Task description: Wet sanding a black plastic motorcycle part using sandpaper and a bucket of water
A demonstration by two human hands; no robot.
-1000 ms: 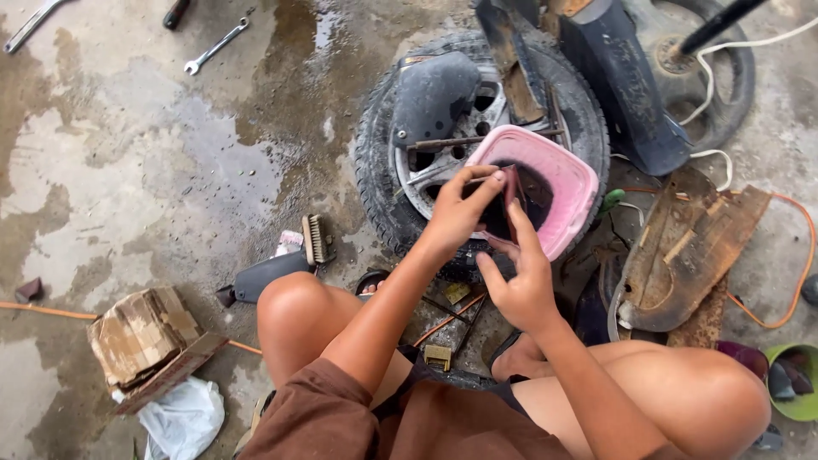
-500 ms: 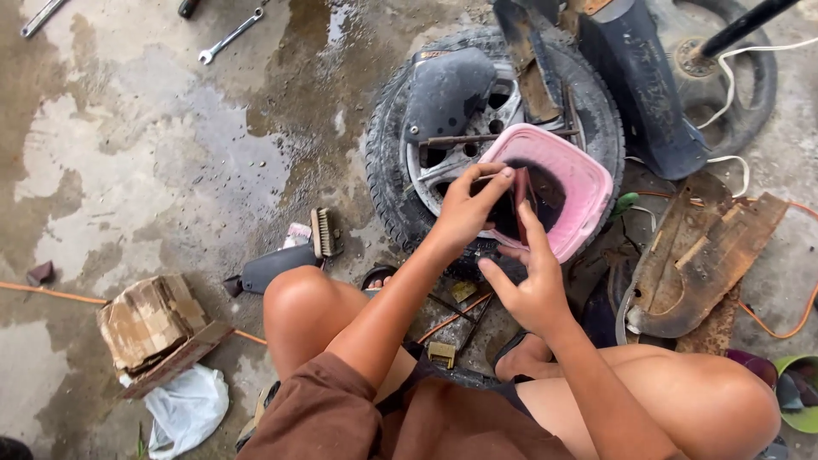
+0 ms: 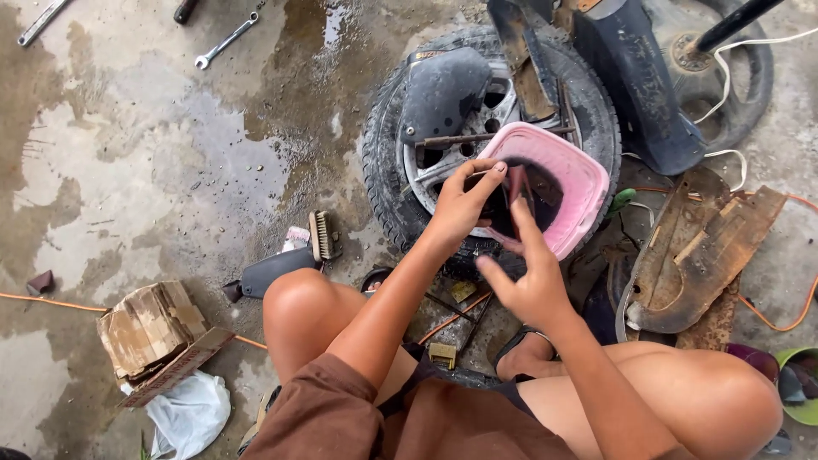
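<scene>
Both hands are seen over a pink plastic basin (image 3: pixel 573 198), square with rounded corners, which is propped on a small spoked wheel with a knobbly black tyre (image 3: pixel 385 183) lying flat on the wet concrete floor (image 3: pixel 153 170). The left hand (image 3: pixel 460 204) is closed in a pinch on a thin, dark, flat piece (image 3: pixel 516 183) at the basin's near rim; what the piece is cannot be told. The right hand (image 3: pixel 528 285) is held half open just below it, its index finger raised against the same piece, with no full grip visible. Dark liquid is noted in the basin, and the piece looks wet and stained, so the handling is judged under way, not finished. To the left of the hands a stiff-bristled brush (image 3: pixel 322 234) lies unused; farther left sit a battered cardboard box (image 3: pixel 153 328) and, beyond, a steel spanner (image 3: pixel 226 40).
</scene>
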